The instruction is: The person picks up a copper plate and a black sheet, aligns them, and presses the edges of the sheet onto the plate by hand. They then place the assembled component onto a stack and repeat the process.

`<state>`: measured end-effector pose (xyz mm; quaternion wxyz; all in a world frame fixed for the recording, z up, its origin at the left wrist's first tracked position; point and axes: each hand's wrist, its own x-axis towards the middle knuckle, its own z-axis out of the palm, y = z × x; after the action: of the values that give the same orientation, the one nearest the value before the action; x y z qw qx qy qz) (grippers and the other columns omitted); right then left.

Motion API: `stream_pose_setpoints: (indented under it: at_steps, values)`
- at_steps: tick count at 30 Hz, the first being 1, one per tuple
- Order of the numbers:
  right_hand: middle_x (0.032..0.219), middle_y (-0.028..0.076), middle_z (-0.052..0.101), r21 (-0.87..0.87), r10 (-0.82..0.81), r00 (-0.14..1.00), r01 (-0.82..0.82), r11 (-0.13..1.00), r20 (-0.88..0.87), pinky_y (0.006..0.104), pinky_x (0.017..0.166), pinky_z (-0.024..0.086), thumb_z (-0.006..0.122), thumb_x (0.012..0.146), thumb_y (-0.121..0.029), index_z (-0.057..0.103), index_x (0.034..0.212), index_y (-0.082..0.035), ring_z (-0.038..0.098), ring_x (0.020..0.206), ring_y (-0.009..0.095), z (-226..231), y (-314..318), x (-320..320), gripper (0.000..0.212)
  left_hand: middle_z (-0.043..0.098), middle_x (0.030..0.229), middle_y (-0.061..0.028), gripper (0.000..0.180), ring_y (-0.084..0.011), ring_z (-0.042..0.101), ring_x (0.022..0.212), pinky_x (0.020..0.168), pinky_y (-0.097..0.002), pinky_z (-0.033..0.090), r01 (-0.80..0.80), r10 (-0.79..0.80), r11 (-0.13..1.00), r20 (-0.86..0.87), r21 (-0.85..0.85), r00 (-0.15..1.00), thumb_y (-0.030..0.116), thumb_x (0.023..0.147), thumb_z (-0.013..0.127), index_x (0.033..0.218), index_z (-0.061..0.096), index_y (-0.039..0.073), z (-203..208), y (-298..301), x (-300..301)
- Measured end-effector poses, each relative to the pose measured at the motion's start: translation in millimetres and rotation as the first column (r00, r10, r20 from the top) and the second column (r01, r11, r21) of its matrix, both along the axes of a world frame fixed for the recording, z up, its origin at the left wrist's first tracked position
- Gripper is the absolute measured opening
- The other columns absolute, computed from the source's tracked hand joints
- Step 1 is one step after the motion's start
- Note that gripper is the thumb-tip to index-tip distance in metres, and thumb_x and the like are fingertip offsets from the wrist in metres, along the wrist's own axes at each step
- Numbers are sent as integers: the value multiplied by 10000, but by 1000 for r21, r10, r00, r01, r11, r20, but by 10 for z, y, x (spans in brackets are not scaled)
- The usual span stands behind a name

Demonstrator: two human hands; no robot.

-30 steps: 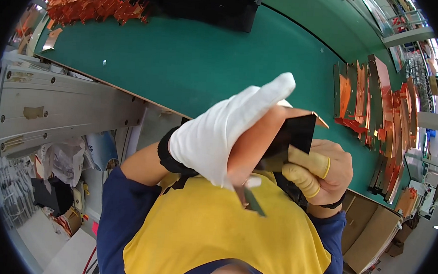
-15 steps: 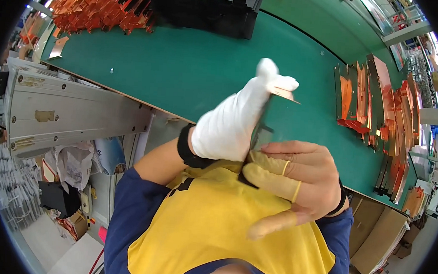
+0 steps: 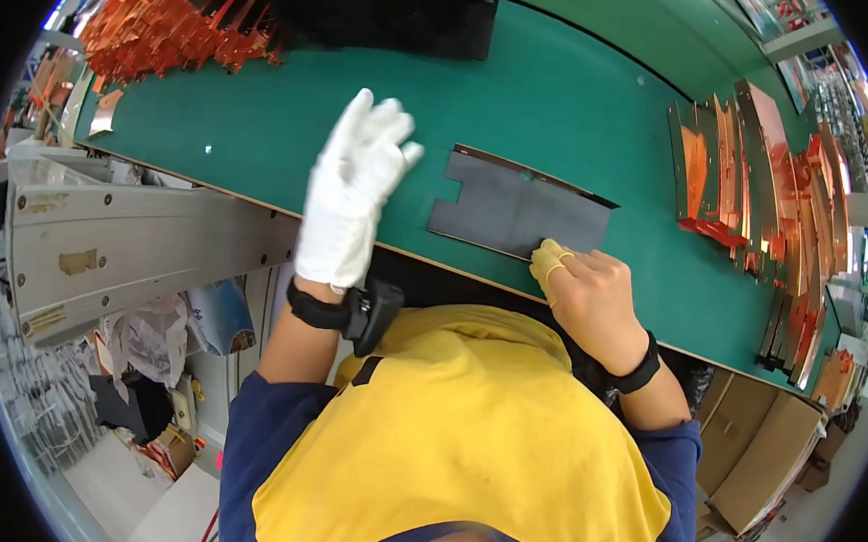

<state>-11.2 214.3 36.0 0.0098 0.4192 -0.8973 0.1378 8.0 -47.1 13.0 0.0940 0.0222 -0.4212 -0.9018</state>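
A flat dark grey panel point(image 3: 517, 209) with a notched left end and a narrow raised flange along its far edge lies on the green tabletop in front of me. My right hand point(image 3: 587, 290), with yellowish finger cots on some fingers, has its fingers bent together at the panel's near edge, toward the right end. The fingertips are partly hidden there. My left hand point(image 3: 354, 192), in a white glove, hovers left of the panel with fingers apart and nothing in them.
Copper-coloured strips point(image 3: 170, 31) are heaped at the far left, beside a stack of black panels point(image 3: 380, 19). More copper-coloured and dark sheet parts point(image 3: 733, 180) stand at the right. A small bent copper piece point(image 3: 106, 112) lies near the left edge. Cardboard point(image 3: 765, 465) leans below the table's right end.
The panel, held upright close to my chest before, now lies on the table. My left hand has let go and moved left; my right hand has moved forward to the panel's near edge.
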Motion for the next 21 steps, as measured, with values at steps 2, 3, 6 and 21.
stream_pose_setpoints:
  at_steps: [2, 3, 6, 21]
  values:
    - [902, 112, 704, 0, -65, 980, 66, 998, 190, 343, 617, 515, 753, 763, -203, 693, 1060, -59, 663, 705, 267, 143, 7, -67, 336, 562, 1277, -126, 676, -212, 560, 1152, 916, -305, 478, 51, 78, 747, 164, -663, 983, 137, 778, 751, 1371, 435, 62, 47, -199, -22]
    - [942, 119, 707, 4, -96, 955, 99, 995, 281, 347, 647, 525, 744, 771, -209, 690, 1076, -65, 674, 753, 274, 161, 11, -105, 342, 626, 1205, -119, 559, -199, 611, 1086, 856, -282, 511, 120, 148, 463, 210, -878, 966, 92, 786, 728, 1309, 532, 61, 82, -236, -47]
    - [1067, 135, 678, -38, -13, 983, 20, 999, 184, 360, 743, 528, 735, 773, -230, 664, 1134, -75, 661, 900, 294, 49, 238, -390, 399, 665, 1094, -98, 341, -230, 655, 976, 804, -300, 530, -11, -250, -33, -3, -999, 968, 124, 781, 716, 1106, 626, 77, 294, -9, -180]
    - [1286, 145, 584, 164, 217, 957, -249, 954, 190, 378, 923, 493, 689, 780, -333, 572, 1237, -3, 588, 1133, 301, -10, 53, -623, 576, 686, 938, -109, 374, -228, 677, 849, 731, -331, 539, -260, -522, -588, 114, -766, 845, 345, 739, 735, 882, 668, 6, 226, 548, -453]
